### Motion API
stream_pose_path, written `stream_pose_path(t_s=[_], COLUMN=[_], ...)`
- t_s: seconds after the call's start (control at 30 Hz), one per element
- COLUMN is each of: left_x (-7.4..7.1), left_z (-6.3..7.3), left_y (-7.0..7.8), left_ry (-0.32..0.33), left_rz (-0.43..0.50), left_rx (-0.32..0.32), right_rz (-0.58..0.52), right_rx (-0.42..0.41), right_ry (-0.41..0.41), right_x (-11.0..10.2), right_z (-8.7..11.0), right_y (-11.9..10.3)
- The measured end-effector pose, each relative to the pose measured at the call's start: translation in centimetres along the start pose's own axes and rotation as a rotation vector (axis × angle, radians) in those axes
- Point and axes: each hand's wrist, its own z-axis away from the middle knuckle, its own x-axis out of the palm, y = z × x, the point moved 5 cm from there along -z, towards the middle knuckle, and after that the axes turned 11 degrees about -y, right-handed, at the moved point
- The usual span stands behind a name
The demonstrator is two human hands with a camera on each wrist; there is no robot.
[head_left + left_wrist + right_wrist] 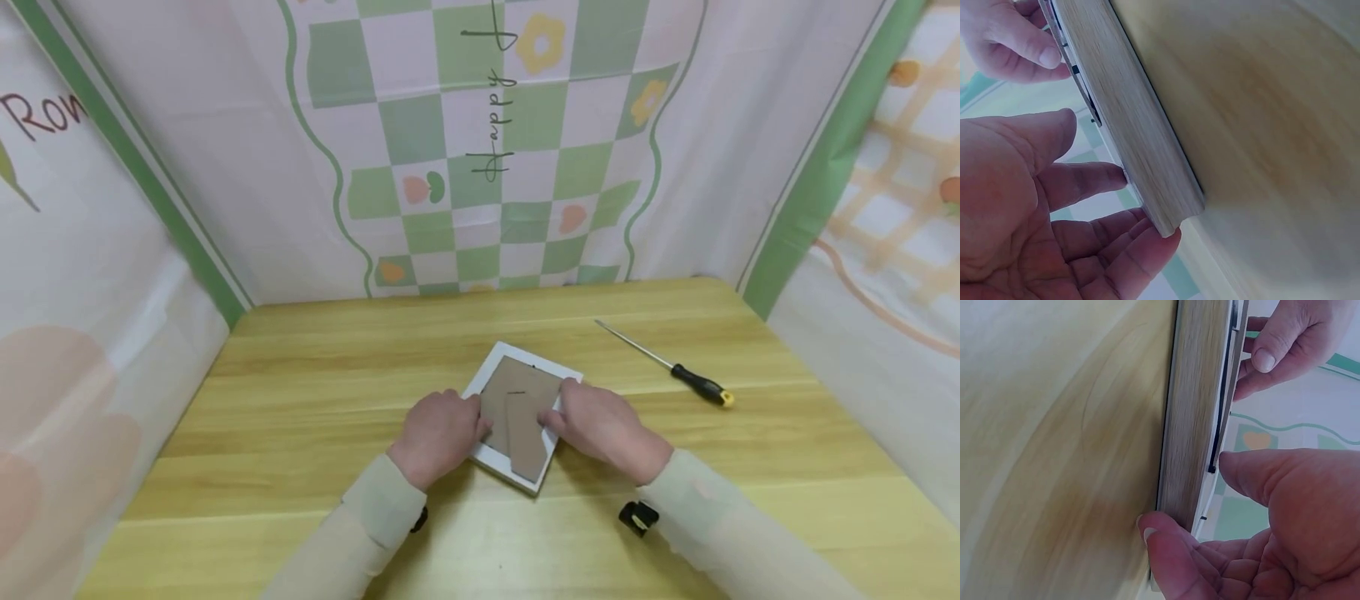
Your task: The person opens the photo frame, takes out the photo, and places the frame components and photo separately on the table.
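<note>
A picture frame [498, 467] lies back side up on the table, turned slightly askew. Its brown backing board [497, 421] carries a fold-out stand leg [527, 442], and the border around it is white. My left hand [442, 433] holds the left edge; the left wrist view shows its fingertips against the wood-grain side [1135, 125] and around a corner, the thumb raised off it. On the opposite edge, my right hand [603, 421] grips the frame, its thumb at the backing's rim and its fingers curled at the side [1191, 412].
A screwdriver [697, 383] with a black and yellow handle lies to the right, its tip pointing away to the left. Printed cloth [510, 150] hangs behind the wood-grain table [315, 375] and along both sides. A black wrist device [639, 517] sits at the right sleeve.
</note>
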Motion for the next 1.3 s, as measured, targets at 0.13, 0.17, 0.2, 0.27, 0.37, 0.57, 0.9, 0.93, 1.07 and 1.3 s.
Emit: stream_pose_path(t_s=[0.13, 0.17, 0.2, 0.27, 0.37, 0.57, 0.9, 0.93, 1.07, 1.3], left_x=[-0.1, -0.2, -0.2, -0.2, -0.2, -0.1, 0.1, 0.1, 0.3, 0.6], left_z=[0.1, 0.2, 0.2, 0.2, 0.3, 0.4, 0.5, 0.4, 0.3, 0.2], left_y=[0.2, 0.3, 0.3, 0.5, 0.6, 1.0, 1.0, 1.0, 0.9, 1.1], left_ry=[-0.002, 0.0, 0.003, 0.007, 0.01, -0.011, -0.037, -0.035, -0.02, -0.061], left_rz=[0.013, 0.012, 0.01, 0.01, 0.011, 0.07, 0.152, 0.153, 0.134, 0.171], left_rx=[-0.002, -0.001, 0.001, 0.004, 0.007, -0.005, -0.04, -0.048, -0.073, -0.109], right_rz=[-0.003, -0.003, -0.002, -0.002, 0.0, -0.005, -0.006, -0.01, -0.047, -0.056], right_rx=[-0.005, -0.006, -0.008, -0.011, -0.016, -0.017, -0.012, -0.008, 0.012, 0.035], right_ry=[0.003, 0.005, 0.008, 0.013, 0.014, 0.011, 0.021, 0.018, -0.012, -0.037], right_x=[-0.1, -0.1, -0.1, -0.1, -0.1, -0.2, -0.3, -0.3, -0.2, -0.2], right_z=[-0.3, -0.4, -0.5, -0.7, -0.9, -1.4, -2.1, -2.1, -2.2, -2.1], right_y=[-0.1, 0.0, 0.0, 0.0, 0.0, -0.2, -0.4, -0.4, -0.4, -0.4])
